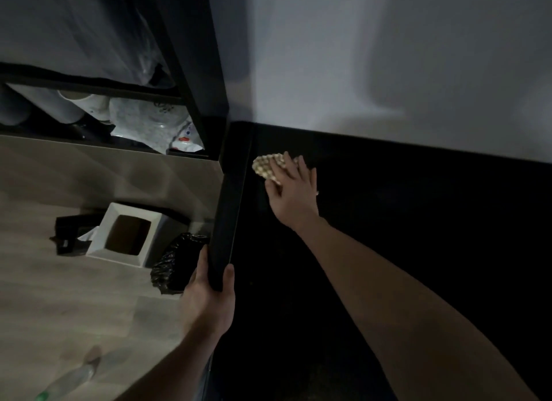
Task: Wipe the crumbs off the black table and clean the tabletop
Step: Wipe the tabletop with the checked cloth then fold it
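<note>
1. One cloth [266,165], far left corner of the black table [388,236]; right hand [294,191] presses it flat, fingers spread.
2. Left hand [209,299] clamps the table's edge.
3. Crumbs impossible to make out, too dark.

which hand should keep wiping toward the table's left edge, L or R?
Right. The right hand lies flat on the beige textured cloth at the far left corner of the black table. The left hand grips the table's edge, probably bracing.
</note>
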